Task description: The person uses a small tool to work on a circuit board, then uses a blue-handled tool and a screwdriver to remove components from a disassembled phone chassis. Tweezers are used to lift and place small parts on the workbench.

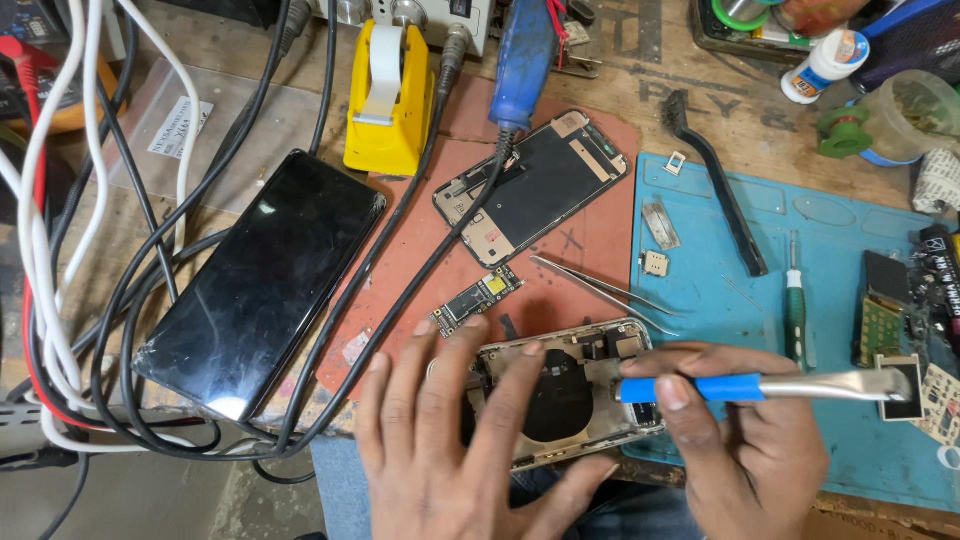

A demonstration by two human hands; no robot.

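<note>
Left hand point(450, 440) flat, ungripping, on gutted phone shell point(570, 395); right hand point(745, 440) grips blue-handled tool point(760, 387) (three phones total).

Tweezers point(605, 293) and a circuit board point(478, 299) are lying just above the opened phone point(570, 395). Cables point(120, 300) are crowding the left; the blue mat point(840, 450) is offering open room on the right

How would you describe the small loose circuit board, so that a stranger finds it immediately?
Start at the reddish-brown mat in the middle of the bench. The small circuit board lies on it, between the opened phone above and the phone shell under the hands. Unlike both, it is a bare narrow strip with a gold patch.
</note>
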